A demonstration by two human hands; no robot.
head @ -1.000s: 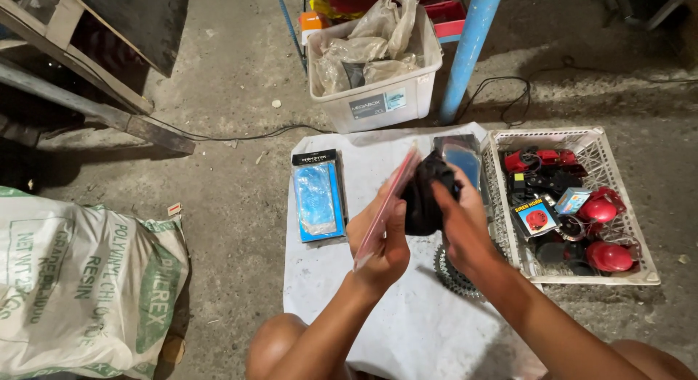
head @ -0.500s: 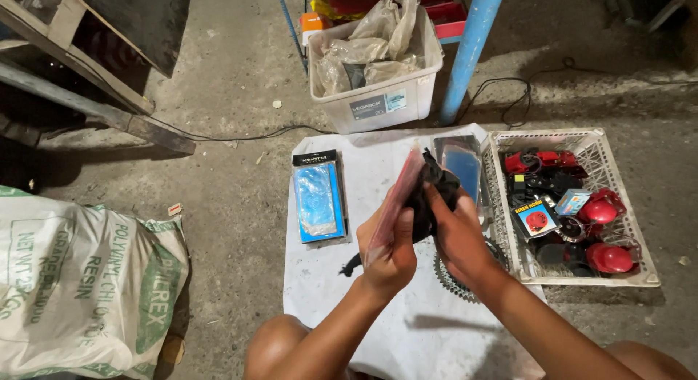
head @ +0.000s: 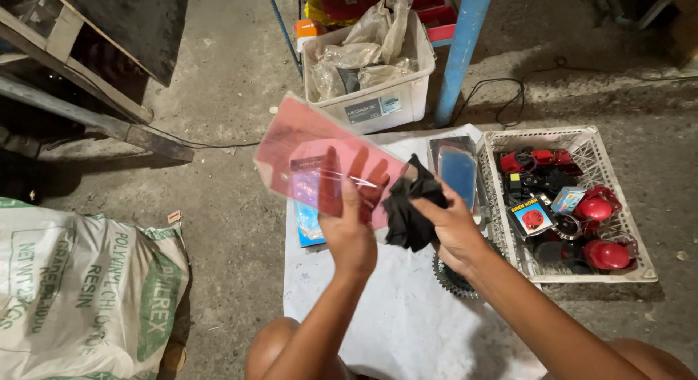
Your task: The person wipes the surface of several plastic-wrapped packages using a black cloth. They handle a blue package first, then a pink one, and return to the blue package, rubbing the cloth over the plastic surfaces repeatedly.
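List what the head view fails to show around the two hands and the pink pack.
- Sprocket: mostly hidden under the right hand and wrist.
- Black cloth: bunched in the right hand, shape unclear.
- Pink pack: contents unclear; left hand fingers show through it.
- Blue pack on the sheet: largely covered by the pink pack.
- White bin: contents wrapped in crumpled plastic.
- Basket: small parts too tangled to separate.

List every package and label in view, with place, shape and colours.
Pink pack: flat, clear-fronted, held up by left hand.
Blue pack: flat rectangle on the sheet, by the basket.
Small carton: in the basket, dark with red picture.
Bin label: rectangle, blue and white.
Sack: left, white with green print.
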